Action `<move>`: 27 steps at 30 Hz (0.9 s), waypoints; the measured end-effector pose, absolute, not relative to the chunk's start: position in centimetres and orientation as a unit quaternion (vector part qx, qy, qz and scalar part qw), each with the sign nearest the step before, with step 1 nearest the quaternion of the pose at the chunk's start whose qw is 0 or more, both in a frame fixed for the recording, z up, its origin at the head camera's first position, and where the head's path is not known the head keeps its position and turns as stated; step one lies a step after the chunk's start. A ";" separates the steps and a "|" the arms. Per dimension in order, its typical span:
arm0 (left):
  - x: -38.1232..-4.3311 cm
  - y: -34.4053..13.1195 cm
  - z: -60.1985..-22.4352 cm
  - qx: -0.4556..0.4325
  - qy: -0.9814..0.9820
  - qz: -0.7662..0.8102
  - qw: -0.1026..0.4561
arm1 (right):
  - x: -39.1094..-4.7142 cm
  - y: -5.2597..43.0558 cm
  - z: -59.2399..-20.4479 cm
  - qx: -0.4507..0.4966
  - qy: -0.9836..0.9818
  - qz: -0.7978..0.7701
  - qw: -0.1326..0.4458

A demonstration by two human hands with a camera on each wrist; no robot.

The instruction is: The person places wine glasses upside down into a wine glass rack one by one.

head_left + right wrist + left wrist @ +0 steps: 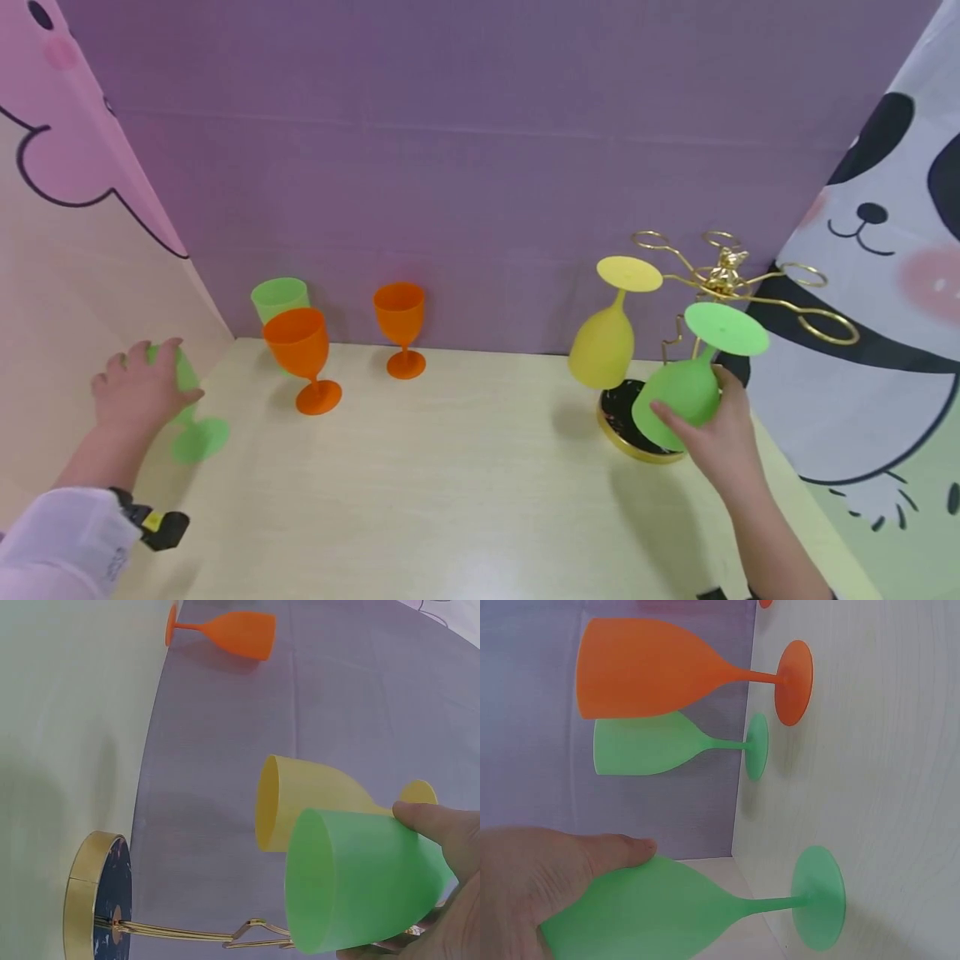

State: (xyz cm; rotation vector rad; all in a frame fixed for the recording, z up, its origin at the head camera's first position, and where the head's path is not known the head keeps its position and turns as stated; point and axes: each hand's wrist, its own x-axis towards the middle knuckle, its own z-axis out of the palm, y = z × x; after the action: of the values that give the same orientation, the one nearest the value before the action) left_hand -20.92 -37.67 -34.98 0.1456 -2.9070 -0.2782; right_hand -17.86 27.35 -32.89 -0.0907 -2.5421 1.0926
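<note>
My left hand [138,387] grips the bowl of an upright green goblet [667,907] at the table's left side, its foot close to the table top. On the other side, my right hand [723,442] holds a second green goblet [678,400] upside down by the bowl, foot upward, in front of a gold glass rack [723,283]. In the right wrist view its mouth faces the rack's round base [82,900]. A yellow goblet [603,346] hangs upside down from a left loop of the rack, its foot above the loop.
Two orange goblets, a nearer one [296,342] and a farther one [400,312], stand upright at the left back. Behind the nearer one is another green goblet [279,293], partly hidden. A purple cloth wall [480,183] borders the table's back; printed cloths hang at both sides.
</note>
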 end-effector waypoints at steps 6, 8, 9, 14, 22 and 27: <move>-21.0 -37.6 -34.9 0.052 -0.989 -0.096 0.104 | -17.5 27.2 -33.1 -0.036 -0.902 0.388 0.186; -21.0 -37.6 -34.9 0.051 -0.989 -0.096 0.103 | -17.4 27.1 -33.2 -0.039 -0.902 0.388 0.188; -21.0 -37.7 -34.9 0.051 -0.989 -0.097 0.103 | -17.3 27.1 -33.2 -0.039 -0.901 0.388 0.189; -21.0 -37.7 -34.9 0.051 -0.989 -0.094 0.106 | -17.1 27.0 -33.4 -0.036 -0.899 0.389 0.199; -21.0 -37.7 -34.8 0.052 -0.988 -0.096 0.106 | -16.9 27.1 -33.8 -0.025 -0.896 0.389 0.212; -20.9 -37.7 -34.9 0.051 -0.988 -0.099 0.105 | -16.7 27.2 -33.8 -0.010 -0.894 0.392 0.215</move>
State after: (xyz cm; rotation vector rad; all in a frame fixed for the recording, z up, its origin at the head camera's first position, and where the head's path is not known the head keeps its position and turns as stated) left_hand -20.94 -37.71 -34.90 0.1490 -2.9120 -0.2915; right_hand -16.67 27.23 -33.83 -0.0286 -2.4799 1.0861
